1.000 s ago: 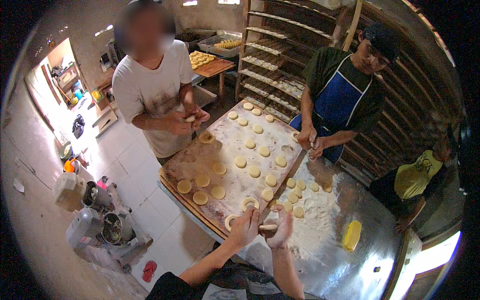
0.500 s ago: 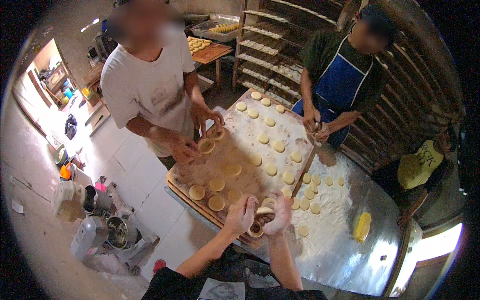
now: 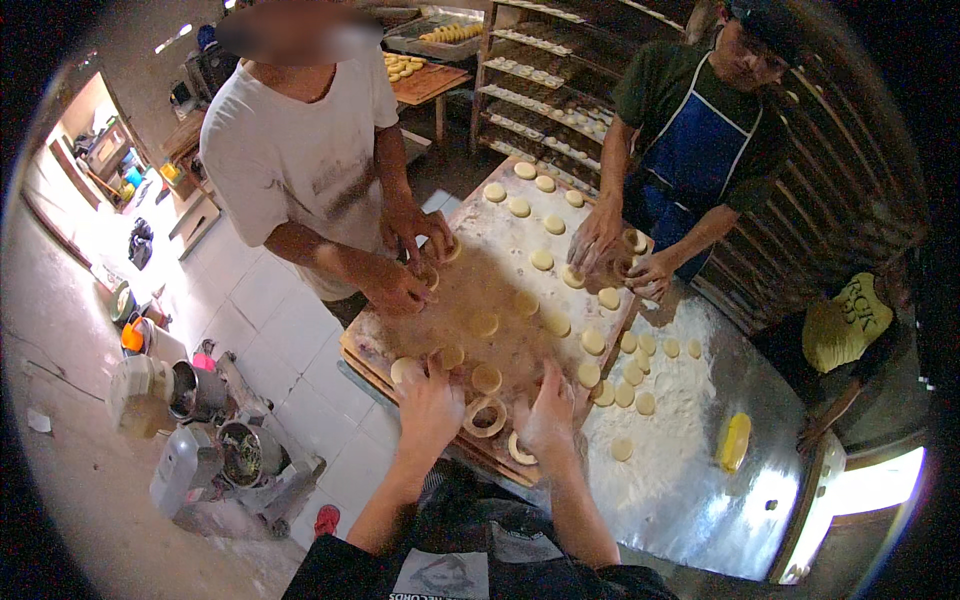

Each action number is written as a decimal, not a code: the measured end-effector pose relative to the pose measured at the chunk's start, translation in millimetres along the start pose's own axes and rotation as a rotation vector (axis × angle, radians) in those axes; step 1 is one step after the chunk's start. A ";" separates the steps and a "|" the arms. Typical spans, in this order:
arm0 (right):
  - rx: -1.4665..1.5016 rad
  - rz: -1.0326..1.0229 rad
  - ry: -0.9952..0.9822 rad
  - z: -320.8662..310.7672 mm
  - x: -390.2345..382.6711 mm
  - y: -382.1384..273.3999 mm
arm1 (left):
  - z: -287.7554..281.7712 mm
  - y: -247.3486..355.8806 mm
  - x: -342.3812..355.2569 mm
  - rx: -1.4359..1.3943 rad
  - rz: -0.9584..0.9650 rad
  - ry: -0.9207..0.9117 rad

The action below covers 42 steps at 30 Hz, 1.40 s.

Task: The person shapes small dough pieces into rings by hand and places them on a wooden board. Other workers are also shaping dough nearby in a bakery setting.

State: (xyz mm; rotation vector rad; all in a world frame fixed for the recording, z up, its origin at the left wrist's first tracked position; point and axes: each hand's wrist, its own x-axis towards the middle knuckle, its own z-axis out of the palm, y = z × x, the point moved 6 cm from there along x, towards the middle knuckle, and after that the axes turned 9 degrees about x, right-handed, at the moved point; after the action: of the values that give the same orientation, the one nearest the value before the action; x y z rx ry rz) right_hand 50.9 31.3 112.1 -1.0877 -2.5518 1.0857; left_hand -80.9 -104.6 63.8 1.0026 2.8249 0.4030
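My left hand reaches over the left front of the floured wooden board, fingers stretched forward. Its fingertips are beside a pale dough round, and another dough round lies to their left. Whatever is under the palm is hidden. Close to the front edge lies a dough ring with a hollow middle, between my hands. My right hand hovers at the right, fingers extended and apart, partly covering a second dough ring. Several flat dough rounds are spread over the board.
A person in a white shirt handles dough across the board; a person in a blue apron works at its far right. More rounds lie on the floured metal table, near a yellow object. Tray racks stand behind.
My hands have moved apart from the piece they held together. A dough ring now lies between them. The left hand went forward-left; the aproned person's hands spread over the board.
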 end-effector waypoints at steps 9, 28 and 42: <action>-0.461 0.003 -0.101 54.6 -14.8 3.3 | 3.7 19.3 -35.4 0.126 0.234 0.091; 0.093 -0.030 0.118 -61.4 39.1 122.0 | 4.7 60.9 35.0 0.033 0.382 -0.023; 0.112 0.372 0.341 -166.6 -124.3 302.6 | -42.7 139.1 9.1 -0.458 0.479 -0.042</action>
State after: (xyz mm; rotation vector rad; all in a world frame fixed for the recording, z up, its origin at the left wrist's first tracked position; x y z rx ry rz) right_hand 378.0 182.8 42.6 -1.6019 -2.0524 0.9978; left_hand -12.7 -4.1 144.4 1.5265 2.2604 1.0019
